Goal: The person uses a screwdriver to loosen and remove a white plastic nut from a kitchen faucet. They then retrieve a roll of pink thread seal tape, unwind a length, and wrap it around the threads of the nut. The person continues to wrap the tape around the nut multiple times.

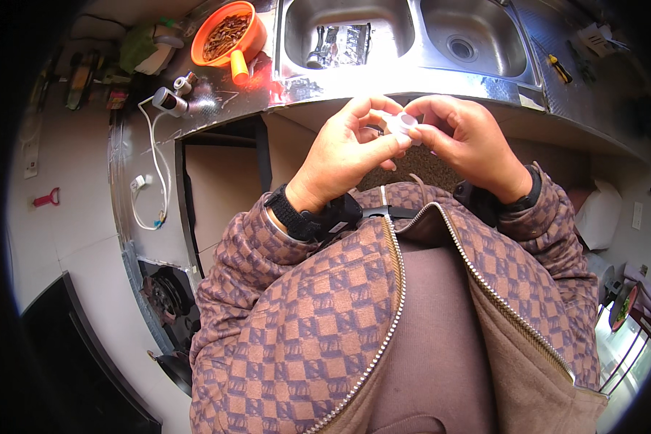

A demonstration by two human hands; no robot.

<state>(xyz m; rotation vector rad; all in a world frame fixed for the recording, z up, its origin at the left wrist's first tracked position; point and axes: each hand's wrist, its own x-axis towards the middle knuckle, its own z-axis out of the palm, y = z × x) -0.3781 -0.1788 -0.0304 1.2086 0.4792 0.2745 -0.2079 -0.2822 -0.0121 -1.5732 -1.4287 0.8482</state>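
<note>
Both my hands meet in front of the sink's front edge, around a small white piece with a round end (406, 121). My left hand (351, 145) pinches it between thumb and fingers from the left. From the other side, my right hand (466, 134) grips it with thumb and index finger. Its exact kind is too small and too covered by fingers to make out. Black straps circle both my wrists. Beyond my hands, the left basin of the steel sink (296, 43) holds a clear, shiny plastic package (349, 45).
An orange handled scoop (253, 40) of brown strips stands on the counter at the far left. Near it lie a dark cylinder (169, 102) and a white cable (152, 145). A yellow-and-black screwdriver (559, 68) lies right of the sink. A burner (168, 293) is at the left.
</note>
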